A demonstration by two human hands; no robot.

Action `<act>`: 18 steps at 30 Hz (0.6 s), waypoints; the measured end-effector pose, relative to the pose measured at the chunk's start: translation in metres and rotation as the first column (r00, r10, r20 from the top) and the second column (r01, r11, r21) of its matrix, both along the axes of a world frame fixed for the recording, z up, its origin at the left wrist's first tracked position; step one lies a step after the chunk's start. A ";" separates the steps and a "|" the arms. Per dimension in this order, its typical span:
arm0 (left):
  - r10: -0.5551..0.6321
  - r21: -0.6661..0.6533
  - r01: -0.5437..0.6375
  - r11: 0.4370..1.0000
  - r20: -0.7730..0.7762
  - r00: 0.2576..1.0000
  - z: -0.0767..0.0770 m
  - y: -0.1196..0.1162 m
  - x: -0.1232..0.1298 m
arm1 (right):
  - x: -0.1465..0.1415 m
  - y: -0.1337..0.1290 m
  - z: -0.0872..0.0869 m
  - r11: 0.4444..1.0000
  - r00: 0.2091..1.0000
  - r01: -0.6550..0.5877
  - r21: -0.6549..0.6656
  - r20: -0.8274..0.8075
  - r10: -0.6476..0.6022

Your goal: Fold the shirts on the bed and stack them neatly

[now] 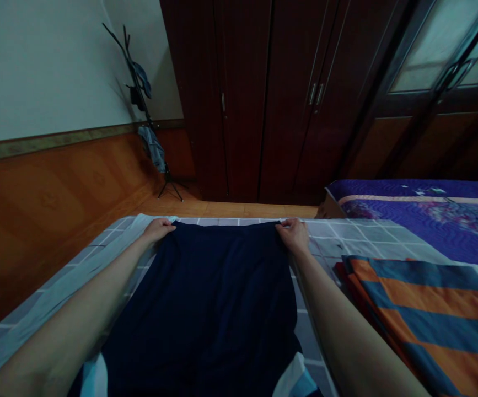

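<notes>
1. Both arms out in front now, bare along the forearms, reaching well forward!
2. Here's the left forearm (81,303), slanting up from the lower left corner, its wrist (144,241) nearly in line with it.
3. And the left hand (160,229), thumb and fingers pinched together, tips pointing inward.
4. Over to the right forearm (354,320), angling in from the bottom right.
5. The right hand (294,234) matches its partner: a pinch, fingertips (280,226) turned inward.
6. Hands almost level, well apart, facing each other!

dk wardrobe (245,110), blk coat rack (146,113), purple bedspread (424,212) on R
</notes>
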State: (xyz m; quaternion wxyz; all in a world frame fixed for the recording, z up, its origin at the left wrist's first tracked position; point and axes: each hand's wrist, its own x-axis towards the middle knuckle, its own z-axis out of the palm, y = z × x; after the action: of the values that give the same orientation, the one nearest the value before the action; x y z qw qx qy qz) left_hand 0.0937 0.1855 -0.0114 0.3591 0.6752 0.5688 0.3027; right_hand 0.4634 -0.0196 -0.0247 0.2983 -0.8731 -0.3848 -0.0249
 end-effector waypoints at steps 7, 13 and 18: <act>0.098 0.012 -0.099 0.995 0.073 0.992 0.016 0.016 0.016 | 0.003 0.002 0.004 0.999 0.998 0.051 0.010 -0.048 -0.050; 0.157 0.167 -0.144 0.975 -0.071 0.985 -0.006 0.032 0.032 | 0.002 0.006 0.003 0.999 0.999 0.044 -0.016 0.015 -0.044; 0.130 0.278 -0.050 0.959 -0.276 0.952 -0.019 0.030 0.034 | -0.001 0.006 0.001 0.999 0.994 0.016 -0.048 0.106 -0.011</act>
State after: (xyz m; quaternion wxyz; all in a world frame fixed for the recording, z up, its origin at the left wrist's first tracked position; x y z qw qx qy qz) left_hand 0.1279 0.2154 -0.0308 0.1626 0.7279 0.5997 0.2900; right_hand 0.4623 -0.0134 -0.0234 0.2562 -0.8802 -0.3945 -0.0636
